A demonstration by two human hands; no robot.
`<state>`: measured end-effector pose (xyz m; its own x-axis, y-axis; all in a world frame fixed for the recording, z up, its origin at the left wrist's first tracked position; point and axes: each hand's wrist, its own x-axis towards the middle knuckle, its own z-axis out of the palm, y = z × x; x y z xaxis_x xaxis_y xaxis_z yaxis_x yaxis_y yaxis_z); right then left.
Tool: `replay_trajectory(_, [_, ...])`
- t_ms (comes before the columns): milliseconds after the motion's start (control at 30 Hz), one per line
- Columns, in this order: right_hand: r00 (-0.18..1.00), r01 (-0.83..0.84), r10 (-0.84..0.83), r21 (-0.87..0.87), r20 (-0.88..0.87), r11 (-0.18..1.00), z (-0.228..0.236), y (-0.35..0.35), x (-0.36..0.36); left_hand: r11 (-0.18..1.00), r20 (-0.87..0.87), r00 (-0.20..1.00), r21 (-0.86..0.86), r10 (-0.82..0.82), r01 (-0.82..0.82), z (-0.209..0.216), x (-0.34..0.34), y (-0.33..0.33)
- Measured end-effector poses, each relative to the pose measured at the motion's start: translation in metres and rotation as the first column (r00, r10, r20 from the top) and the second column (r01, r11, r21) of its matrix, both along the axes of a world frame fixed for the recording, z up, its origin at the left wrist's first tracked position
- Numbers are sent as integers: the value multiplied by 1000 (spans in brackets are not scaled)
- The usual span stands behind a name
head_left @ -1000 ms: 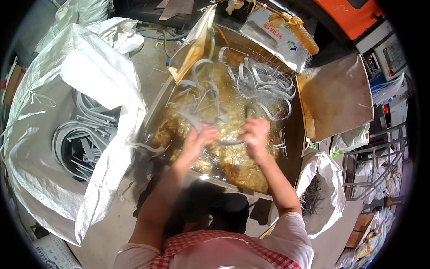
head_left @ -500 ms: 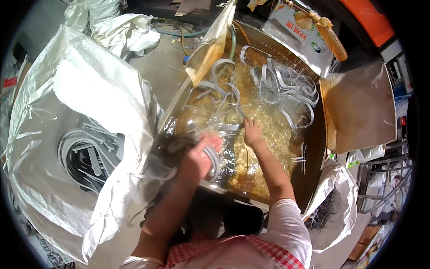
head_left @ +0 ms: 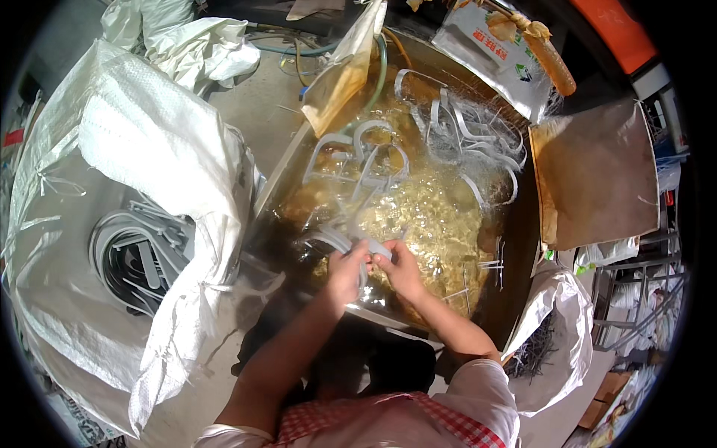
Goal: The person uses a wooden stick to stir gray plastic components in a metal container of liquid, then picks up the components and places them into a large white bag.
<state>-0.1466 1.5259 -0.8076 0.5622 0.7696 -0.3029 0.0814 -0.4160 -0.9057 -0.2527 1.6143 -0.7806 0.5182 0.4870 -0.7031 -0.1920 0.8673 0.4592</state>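
Note:
Over the near part of a water-filled tub (head_left: 277, 173), my two hands are close together. My left hand (head_left: 346, 276) is closed round several curved grey plastic strips (head_left: 328, 238), which hang out on both sides of it. My right hand (head_left: 402, 272) pinches a grey plastic piece (head_left: 380, 249) between thumb and fingers, right beside the left hand. Its far end is blurred against the glittering water. Beyond them, a loose group of grey curved pieces (head_left: 364, 174) lies in the water. More such pieces (head_left: 478, 140) sit under splashing water at the far right.
A large white woven sack (head_left: 160, 149) stands open on the left, with grey curved strips (head_left: 154, 266) inside. On the right, a smaller white sack (head_left: 565, 295) holds thin dark scraps (head_left: 534, 347). A stained board (head_left: 594, 175) edges the tub's right side; a stained flap (head_left: 332, 93) hangs at its far left.
My right hand has drawn back toward me from the water and now grips a piece beside my left hand. The left hand has shifted slightly right, still with its strips.

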Motion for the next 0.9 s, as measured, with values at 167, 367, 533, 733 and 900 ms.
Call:
replay_trajectory(167, [805,-505,431,89,407,859,52,13,32,999,29,1000,-33,3,-2,1,-9,5])
replay_trajectory(367, [967,160,-164,-37,-195,986,-62,82,139,994,-6,995,57,-98,98,9,-1,-11])
replay_trajectory(533, [704,377,-173,-156,689,913,-104,130,145,987,-66,990,91,-128,134,22,-5,-7])
replay_trajectory(733, [762,549,-277,-358,586,755,-158,121,170,976,-122,969,1,-217,219,31,-9,-2])
replay_trajectory(900, [917,29,-182,-396,-354,918,-163,84,172,974,-41,985,149,-167,171,30,-10,-6])
